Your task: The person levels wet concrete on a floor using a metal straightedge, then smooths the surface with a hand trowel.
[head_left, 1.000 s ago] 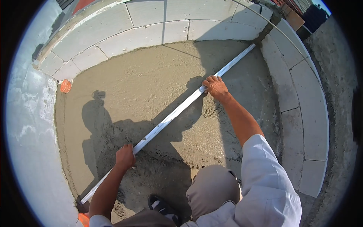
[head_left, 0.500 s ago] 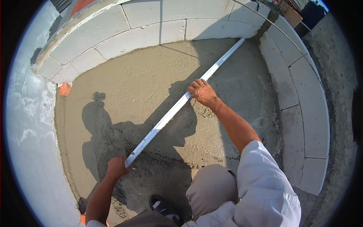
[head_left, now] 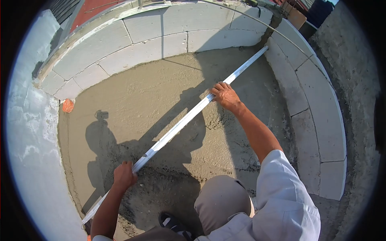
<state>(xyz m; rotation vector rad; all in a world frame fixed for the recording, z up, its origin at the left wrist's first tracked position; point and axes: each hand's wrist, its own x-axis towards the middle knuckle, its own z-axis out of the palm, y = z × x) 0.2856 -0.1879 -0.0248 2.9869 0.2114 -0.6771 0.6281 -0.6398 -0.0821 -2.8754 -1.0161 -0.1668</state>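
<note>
A long pale metal bar (head_left: 181,124) lies diagonally over wet grey mortar (head_left: 132,90), from the lower left up to the block wall's far right corner. My left hand (head_left: 124,175) is closed round its lower part, and my left forearm covers some of the bar below that. Farther up, my right hand (head_left: 225,95) grips the bar with fingers curled over its edge. Rougher, darker mortar (head_left: 169,193) shows beneath the bar, near my knee and sandal.
White block walls (head_left: 144,50) curve along the back and the right side (head_left: 321,116). At the left stands a smooth grey wall (head_left: 34,132). An orange lump (head_left: 68,105) sits in the left corner. A thin rod (head_left: 277,30) crosses the upper right.
Between the two earlier frames the bar slid toward the lower left within the view; now its far end is nearer the right corner again. Both hands have stayed on it. The view has shifted slightly.
</note>
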